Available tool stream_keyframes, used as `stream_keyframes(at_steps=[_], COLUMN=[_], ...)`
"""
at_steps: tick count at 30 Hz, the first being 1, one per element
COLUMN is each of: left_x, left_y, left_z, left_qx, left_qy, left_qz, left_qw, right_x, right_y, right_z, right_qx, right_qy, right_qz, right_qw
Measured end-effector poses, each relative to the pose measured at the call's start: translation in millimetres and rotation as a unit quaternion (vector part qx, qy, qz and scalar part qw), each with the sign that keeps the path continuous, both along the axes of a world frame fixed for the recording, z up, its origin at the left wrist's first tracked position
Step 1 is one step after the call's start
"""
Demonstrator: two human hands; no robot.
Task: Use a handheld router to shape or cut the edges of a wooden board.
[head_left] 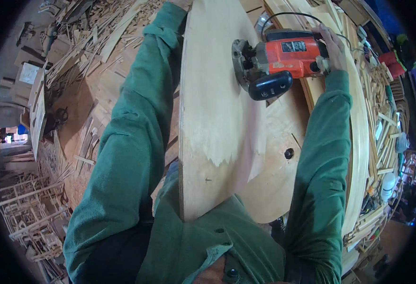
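Observation:
A large pale plywood board (208, 109) reaches from my chest to the far edge, its long straight edge on the left. My right hand (334, 47) is wrapped round the rear end of a red and black router (288, 52). The router lies sideways, its round base toward the board's face and a black side knob toward me; I cannot tell whether the base touches the board. My left hand (179, 3) is at the board's far left edge, mostly cut off by the picture's top, its fingers hidden.
A black cord (291, 13) loops behind the router. Beneath is a wooden panel with a dark hole (289, 153). Long planks (359, 142) run along the right. Wood offcuts (99, 38) pile up at the far left; slatted wooden frames (32, 208) stand at the near left.

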State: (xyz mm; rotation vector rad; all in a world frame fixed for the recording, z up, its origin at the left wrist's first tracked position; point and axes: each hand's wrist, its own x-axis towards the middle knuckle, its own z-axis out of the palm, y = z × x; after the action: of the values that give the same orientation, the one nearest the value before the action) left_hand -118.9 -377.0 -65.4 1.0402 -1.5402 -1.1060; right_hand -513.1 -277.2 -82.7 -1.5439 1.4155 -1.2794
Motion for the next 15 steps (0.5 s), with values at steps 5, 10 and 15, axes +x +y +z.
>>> stream_keyframes(at_steps=[5, 10, 15], left_x=[-15, 42, 45], left_y=[-30, -13, 6], left_z=[-3, -7, -8], left_qx=[-0.054, -0.126, -0.106], left_qy=[-0.078, -0.194, -0.288], left_qz=[-0.006, 0.045, 0.092], left_qw=[0.995, 0.972, 0.947], right_x=[-72, -7, -59], right_y=[-17, -10, -36], right_z=[-61, -38, -191], right_qx=[0.053, 0.138, 0.152], right_qy=[0.037, -0.197, -0.390], right_qz=[-0.225, -0.078, 0.153], right_qw=[0.972, 0.967, 0.895])
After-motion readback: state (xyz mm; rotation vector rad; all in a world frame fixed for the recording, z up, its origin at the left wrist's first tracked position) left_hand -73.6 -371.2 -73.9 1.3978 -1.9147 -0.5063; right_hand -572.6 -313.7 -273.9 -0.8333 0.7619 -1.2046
